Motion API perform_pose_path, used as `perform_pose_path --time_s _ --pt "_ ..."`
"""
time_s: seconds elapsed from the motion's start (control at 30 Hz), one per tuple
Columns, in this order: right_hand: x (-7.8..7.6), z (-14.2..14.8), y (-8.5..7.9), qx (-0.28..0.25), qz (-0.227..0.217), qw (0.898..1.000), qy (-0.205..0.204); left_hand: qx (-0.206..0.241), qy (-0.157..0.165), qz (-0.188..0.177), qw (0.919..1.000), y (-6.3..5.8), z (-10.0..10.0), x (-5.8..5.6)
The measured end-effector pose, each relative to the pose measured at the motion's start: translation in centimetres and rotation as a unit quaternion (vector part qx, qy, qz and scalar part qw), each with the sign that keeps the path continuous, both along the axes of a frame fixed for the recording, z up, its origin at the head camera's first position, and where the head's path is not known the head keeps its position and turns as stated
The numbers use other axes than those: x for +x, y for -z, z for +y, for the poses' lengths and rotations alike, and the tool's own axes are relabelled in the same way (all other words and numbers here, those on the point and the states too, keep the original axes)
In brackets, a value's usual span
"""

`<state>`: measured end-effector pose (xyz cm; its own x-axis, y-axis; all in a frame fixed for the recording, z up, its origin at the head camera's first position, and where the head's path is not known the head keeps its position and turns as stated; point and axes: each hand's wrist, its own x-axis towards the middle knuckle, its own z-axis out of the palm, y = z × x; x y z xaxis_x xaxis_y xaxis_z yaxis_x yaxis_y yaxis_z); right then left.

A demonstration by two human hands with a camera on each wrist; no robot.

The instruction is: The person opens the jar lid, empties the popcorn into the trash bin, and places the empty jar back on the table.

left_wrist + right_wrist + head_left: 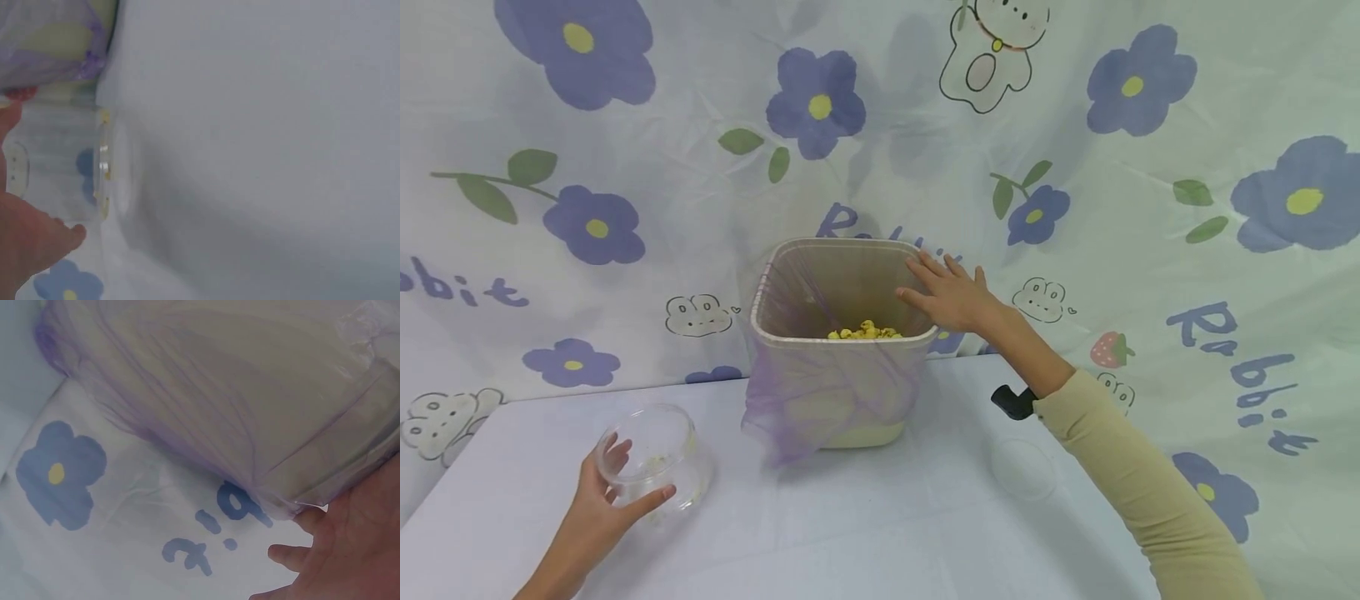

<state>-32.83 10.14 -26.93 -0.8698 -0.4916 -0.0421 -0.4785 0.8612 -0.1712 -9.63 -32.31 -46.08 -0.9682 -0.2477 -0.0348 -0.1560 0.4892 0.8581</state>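
My left hand (597,504) grips a clear round jar (662,442), fingers on one side and thumb on the other. A few yellow crumbs lie in the bottom of the jar, which is low over the table; I cannot tell whether it touches. My right hand (951,292), fingers spread, rests at the right rim of a beige bin (842,343) lined with a thin purple bag (797,408). Yellow popcorn (867,330) shows inside the bin. In the right wrist view, the fingertips touch the bag-covered rim.
A clear round lid (1022,469) lies on the white table (850,533), right of the bin. Behind the bin hangs a flower-printed cloth (865,183). A black strap piece (1015,402) shows at the right wrist.
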Motion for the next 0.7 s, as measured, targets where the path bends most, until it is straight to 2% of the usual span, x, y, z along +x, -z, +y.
perform_pose_path --time_s 0.17,0.33,0.5,0.6,0.7 --pt "-0.1 0.1 -0.2 0.015 -0.002 1.000 -0.006 0.027 0.009 -0.018 0.9994 1.0 -0.1 0.6" --pt "-0.2 0.3 -0.4 0.012 -0.002 1.000 -0.012 0.034 0.018 -0.034 0.9987 1.0 -0.2 0.8" --pt "-0.2 0.8 -0.5 -0.007 0.002 1.000 -0.016 0.030 0.029 -0.060 0.9973 0.0 -0.5 0.3" --pt "-0.4 1.1 -0.4 -0.031 0.015 0.999 -0.029 0.013 0.036 -0.040 0.9985 -1.0 -0.9 0.2" --pt "-0.5 1.6 -0.2 -0.066 0.030 0.996 -0.054 -0.035 0.043 -0.008 0.9984 -2.5 -1.4 0.1"
